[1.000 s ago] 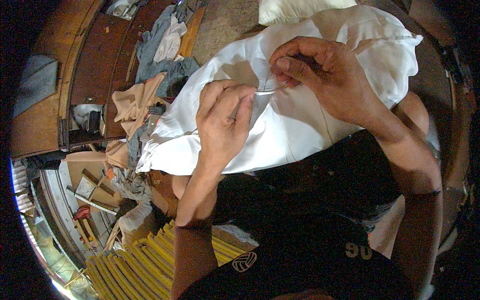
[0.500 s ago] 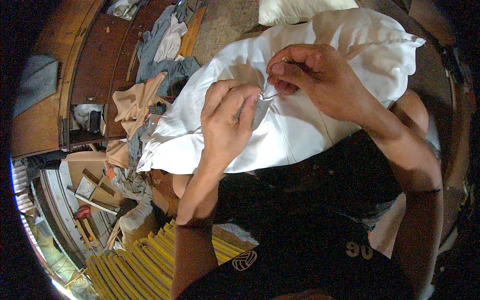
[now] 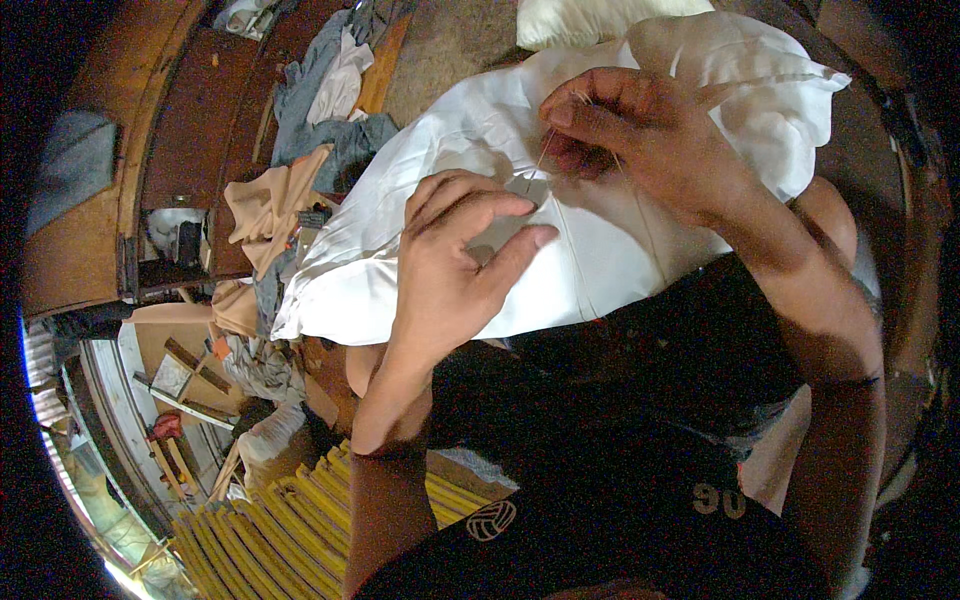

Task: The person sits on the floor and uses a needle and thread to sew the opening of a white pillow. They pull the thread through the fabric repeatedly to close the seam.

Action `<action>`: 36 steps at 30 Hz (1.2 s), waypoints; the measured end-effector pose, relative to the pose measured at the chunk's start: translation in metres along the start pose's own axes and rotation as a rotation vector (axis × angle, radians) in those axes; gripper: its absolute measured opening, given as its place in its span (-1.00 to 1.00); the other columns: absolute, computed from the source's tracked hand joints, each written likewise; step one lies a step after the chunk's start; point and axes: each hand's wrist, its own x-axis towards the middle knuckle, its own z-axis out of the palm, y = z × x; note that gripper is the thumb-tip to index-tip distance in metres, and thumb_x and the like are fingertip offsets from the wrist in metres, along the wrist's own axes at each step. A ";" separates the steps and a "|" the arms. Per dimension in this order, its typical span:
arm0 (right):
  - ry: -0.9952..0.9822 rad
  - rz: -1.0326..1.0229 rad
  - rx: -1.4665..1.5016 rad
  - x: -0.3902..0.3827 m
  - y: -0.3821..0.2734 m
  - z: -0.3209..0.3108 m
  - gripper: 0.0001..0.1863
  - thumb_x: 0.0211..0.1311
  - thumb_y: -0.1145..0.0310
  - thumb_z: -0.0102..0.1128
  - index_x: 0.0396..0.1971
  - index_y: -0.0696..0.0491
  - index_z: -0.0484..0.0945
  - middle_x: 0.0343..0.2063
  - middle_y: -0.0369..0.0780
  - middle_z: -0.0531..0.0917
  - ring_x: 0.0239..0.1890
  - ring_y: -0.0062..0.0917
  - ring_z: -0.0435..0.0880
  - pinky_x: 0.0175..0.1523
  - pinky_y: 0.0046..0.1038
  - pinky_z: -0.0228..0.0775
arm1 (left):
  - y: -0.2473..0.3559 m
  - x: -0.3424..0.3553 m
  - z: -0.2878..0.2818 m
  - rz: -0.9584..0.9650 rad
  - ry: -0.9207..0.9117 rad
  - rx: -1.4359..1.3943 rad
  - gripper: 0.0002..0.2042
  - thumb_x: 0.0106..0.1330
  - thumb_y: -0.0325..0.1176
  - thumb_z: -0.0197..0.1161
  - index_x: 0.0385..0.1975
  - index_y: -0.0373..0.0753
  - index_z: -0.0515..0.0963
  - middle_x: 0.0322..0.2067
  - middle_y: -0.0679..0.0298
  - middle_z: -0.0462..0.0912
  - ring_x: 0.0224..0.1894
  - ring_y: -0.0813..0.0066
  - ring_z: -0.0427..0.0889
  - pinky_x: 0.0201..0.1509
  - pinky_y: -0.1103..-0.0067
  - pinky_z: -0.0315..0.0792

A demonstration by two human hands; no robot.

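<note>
A white, glossy, stuffed pillow (image 3: 600, 270) lies across my lap. Over its middle, my right hand (image 3: 625, 125) is closed in a pinch on a fine pale thread (image 3: 546, 152). From these fingers the thread slants down to the cloth, ending in a short dark line that may be a needle. More strands trail over the pillow toward its near edge. My left hand (image 3: 465, 245) hovers just left of that spot, thumb and forefinger apart, holding nothing that I can see. The fingertips of my right hand are partly hidden in shadow.
Another cream pillow (image 3: 600, 22) lies beyond the white one. Wooden cabinets (image 3: 195, 120) stand at the left, with grey clothes (image 3: 310, 90) and peach cloth (image 3: 275, 210) beside them. Yellow slats (image 3: 270, 530) are at lower left, near a heap of wooden pieces (image 3: 190, 385).
My left thumb and forefinger have parted from the pinched fold of cloth, which now lies flatter. My right hand has risen slightly, with the thread stretched below it.
</note>
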 end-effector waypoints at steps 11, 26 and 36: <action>-0.055 -0.223 -0.405 0.002 -0.001 -0.004 -0.69 0.48 0.17 0.14 -0.16 0.14 0.60 -0.35 -0.31 0.69 -0.31 -0.68 0.63 -0.13 -0.59 0.52 | -0.001 -0.003 0.001 -0.184 0.025 -0.161 -0.90 0.20 -0.43 0.39 -0.36 -0.29 0.67 -0.43 0.15 0.67 -0.24 0.21 0.59 -0.05 0.41 0.44; -0.078 -0.036 -0.259 0.000 -0.011 0.000 -0.73 0.48 0.21 0.13 -0.17 0.14 0.58 -0.35 -0.32 0.67 -0.29 -0.68 0.62 -0.13 -0.59 0.51 | -0.002 -0.005 0.002 -0.222 0.017 -0.171 -0.91 0.21 -0.46 0.37 -0.34 -0.30 0.67 -0.42 0.16 0.67 -0.21 0.22 0.57 -0.02 0.41 0.43; -0.030 -0.044 -0.207 0.001 -0.010 0.004 -0.73 0.41 0.28 0.14 -0.30 0.21 0.60 -0.44 -0.24 0.68 -0.38 -0.59 0.65 -0.21 -0.50 0.54 | 0.000 -0.004 0.003 -0.208 0.013 -0.159 -0.92 0.20 -0.48 0.35 -0.34 -0.30 0.66 -0.42 0.16 0.66 -0.24 0.23 0.57 -0.03 0.42 0.43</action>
